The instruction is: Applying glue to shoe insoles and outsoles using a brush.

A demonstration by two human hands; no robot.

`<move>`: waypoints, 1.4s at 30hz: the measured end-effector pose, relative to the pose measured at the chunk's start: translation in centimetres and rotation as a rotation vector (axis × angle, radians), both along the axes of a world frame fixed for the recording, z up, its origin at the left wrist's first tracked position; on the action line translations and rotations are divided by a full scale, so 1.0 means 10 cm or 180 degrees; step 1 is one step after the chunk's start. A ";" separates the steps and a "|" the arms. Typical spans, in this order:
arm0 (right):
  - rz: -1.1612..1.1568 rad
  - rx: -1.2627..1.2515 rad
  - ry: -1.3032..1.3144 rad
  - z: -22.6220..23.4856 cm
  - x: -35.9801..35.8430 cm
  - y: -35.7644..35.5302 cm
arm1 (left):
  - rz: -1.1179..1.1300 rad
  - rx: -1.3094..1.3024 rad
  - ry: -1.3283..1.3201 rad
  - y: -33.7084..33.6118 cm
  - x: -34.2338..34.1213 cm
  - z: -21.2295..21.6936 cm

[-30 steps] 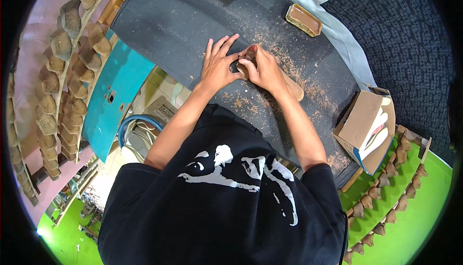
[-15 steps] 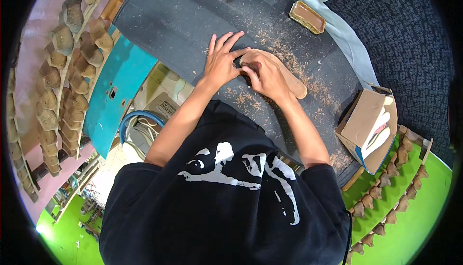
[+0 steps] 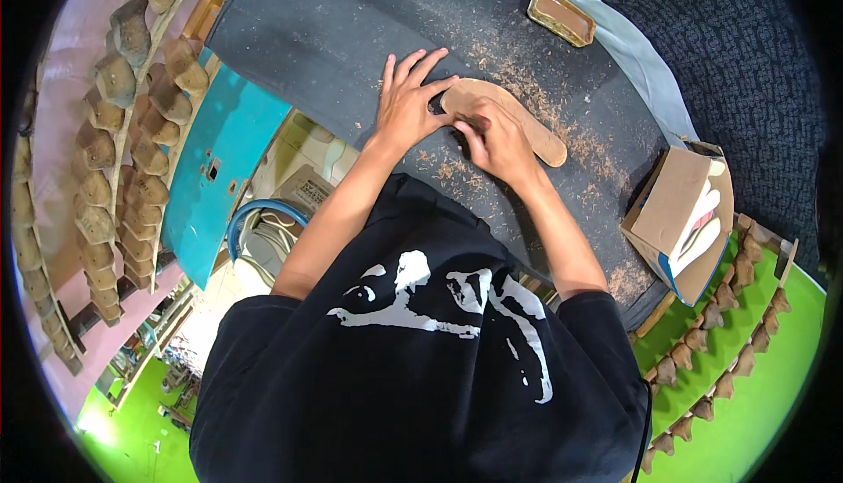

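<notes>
A person in a black printed T-shirt (image 3: 413,360) bends over a dark grey, dust-strewn worktop (image 3: 307,35), both bare hands on a flat tan sole-shaped leather piece (image 3: 514,118) lying near the middle of the worktop, its long end pointing toward the right edge. The left hand (image 3: 406,107) lies flat with fingers spread, its thumb side touching the rounded end of the piece. The right hand (image 3: 494,142) is curled over the piece's near edge, fingers bunched together; whether it pinches anything underneath cannot be told. Pale shavings (image 3: 527,79) are scattered around the piece. Toward the far edge sits a small rectangular yellow-rimmed tray (image 3: 562,16). At the right edge stands an open brown cardboard box (image 3: 680,211) with pale flat pieces inside. Beyond the left edge, racks hold rows of tan wooden shoe lasts (image 3: 132,132).
</notes>
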State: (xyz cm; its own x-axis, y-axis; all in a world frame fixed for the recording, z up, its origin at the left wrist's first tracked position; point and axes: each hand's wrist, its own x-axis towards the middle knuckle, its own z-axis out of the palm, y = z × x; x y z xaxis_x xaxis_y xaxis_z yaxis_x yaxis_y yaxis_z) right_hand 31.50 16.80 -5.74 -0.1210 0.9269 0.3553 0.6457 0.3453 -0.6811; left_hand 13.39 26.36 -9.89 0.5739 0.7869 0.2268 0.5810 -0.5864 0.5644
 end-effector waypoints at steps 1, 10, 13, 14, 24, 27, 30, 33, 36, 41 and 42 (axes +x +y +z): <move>-0.0076 -0.0074 -0.0046 -0.03 0.02 -0.04 | -0.0030 -0.0010 -0.0003 0.00 0.01 0.01; -0.0176 0.0170 0.0119 0.04 -0.19 0.08 | -0.0091 -0.0027 0.0066 0.00 0.04 -0.01; -0.0491 -0.0024 0.0189 -0.04 0.01 -0.25 | -0.0079 0.0014 0.0060 0.00 -0.01 0.01; -0.0687 -0.0154 0.0295 -0.05 0.09 -0.37 | -0.0108 0.0012 0.0040 0.00 0.00 0.01; -0.1026 0.0156 0.0435 -0.14 -0.01 -0.32 | -0.0229 0.0133 0.0099 0.01 0.01 -0.04; -0.1498 0.0065 0.0803 -0.11 0.24 -0.37 | -0.0231 0.0159 0.0122 0.00 0.00 -0.04; -0.1704 0.0089 0.0342 -0.13 0.18 -0.31 | -0.0263 0.0159 0.0151 0.02 0.03 -0.03; -0.1317 0.0185 0.0436 -0.17 0.00 -0.30 | -0.0312 0.0167 0.0148 0.00 0.03 -0.04; -0.1454 -0.0110 0.0511 -0.09 0.19 -0.13 | -0.0268 0.0182 0.0152 0.03 0.01 -0.04; -0.1645 -0.0263 0.0342 -0.05 0.16 -0.07 | -0.0305 0.0166 0.0168 0.04 0.05 -0.04; -0.1369 -0.0436 0.0449 -0.05 0.04 -0.12 | -0.0289 0.0120 0.0121 0.02 0.03 -0.05</move>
